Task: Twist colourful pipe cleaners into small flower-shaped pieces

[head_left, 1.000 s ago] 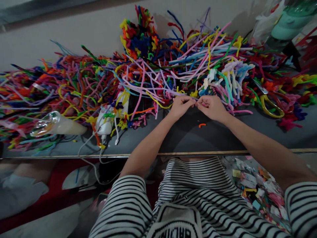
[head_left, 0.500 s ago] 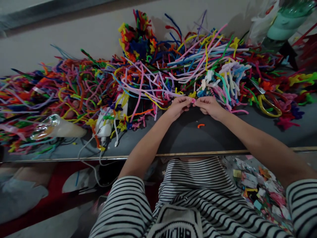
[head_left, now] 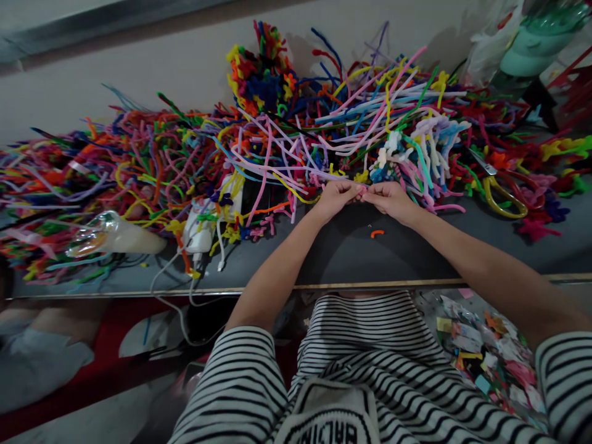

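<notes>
Between my fingertips is a small pink piece of pipe cleaner (head_left: 361, 190), mostly hidden by the fingers. My left hand (head_left: 336, 198) pinches it from the left, and my right hand (head_left: 388, 200) pinches it from the right, the two hands almost touching. Both are held just above the dark table (head_left: 337, 259), at the front of a heap of colourful pipe cleaners (head_left: 277, 166). A short bent orange pipe cleaner piece (head_left: 377, 234) lies on the table below my hands. White and pastel twisted pieces (head_left: 430, 142) lie beyond my right hand.
Yellow-handled scissors (head_left: 502, 194) lie to the right. On the left are a tipped plastic cup (head_left: 123, 236) and a white charger (head_left: 200, 231) with cables over the table edge. A green container (head_left: 531, 46) stands at the back right. Scraps (head_left: 490, 351) cover the floor.
My fingers have shifted slightly around the pink piece, which shows a little less at the fingertips. The whole view has moved a little; the things on the table stay in place.
</notes>
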`<action>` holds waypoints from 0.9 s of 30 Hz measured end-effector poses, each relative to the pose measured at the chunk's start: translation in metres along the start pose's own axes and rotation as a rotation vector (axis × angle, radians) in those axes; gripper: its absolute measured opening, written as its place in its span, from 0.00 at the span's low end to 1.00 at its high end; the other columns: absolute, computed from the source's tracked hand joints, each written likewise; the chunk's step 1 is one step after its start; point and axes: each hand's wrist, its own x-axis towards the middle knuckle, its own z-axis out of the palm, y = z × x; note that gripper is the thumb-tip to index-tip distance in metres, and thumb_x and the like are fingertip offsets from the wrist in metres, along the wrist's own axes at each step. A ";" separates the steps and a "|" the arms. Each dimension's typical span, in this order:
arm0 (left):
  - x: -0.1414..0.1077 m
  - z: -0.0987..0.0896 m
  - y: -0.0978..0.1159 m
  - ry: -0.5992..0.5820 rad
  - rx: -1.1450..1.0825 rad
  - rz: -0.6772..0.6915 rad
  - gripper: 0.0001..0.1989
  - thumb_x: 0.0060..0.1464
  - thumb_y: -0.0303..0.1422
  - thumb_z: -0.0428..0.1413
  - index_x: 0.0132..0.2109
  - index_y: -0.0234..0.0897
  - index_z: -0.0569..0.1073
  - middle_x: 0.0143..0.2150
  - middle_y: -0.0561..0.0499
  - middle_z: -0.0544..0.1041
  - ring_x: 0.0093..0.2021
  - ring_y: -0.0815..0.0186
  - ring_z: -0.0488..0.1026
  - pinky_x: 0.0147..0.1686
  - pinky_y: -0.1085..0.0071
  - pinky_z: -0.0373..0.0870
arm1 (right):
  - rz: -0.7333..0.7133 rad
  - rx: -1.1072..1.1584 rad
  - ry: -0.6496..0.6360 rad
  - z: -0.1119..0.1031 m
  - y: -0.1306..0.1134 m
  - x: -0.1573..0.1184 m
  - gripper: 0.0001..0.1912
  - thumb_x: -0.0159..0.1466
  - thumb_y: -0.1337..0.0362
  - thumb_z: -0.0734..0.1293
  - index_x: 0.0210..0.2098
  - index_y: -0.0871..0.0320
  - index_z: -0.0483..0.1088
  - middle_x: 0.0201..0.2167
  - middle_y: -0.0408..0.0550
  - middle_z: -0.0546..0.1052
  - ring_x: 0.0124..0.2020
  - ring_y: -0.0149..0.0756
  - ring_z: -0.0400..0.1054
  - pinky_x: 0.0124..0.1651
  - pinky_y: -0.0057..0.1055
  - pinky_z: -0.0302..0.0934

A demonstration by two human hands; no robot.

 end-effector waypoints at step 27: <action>-0.002 0.018 0.002 0.170 -0.318 -0.006 0.12 0.62 0.24 0.60 0.28 0.33 0.75 0.19 0.58 0.69 0.20 0.78 0.62 0.24 0.77 0.54 | 0.052 0.235 0.049 0.004 -0.007 -0.003 0.26 0.53 0.46 0.82 0.31 0.61 0.73 0.15 0.30 0.54 0.15 0.18 0.41 0.18 0.24 0.34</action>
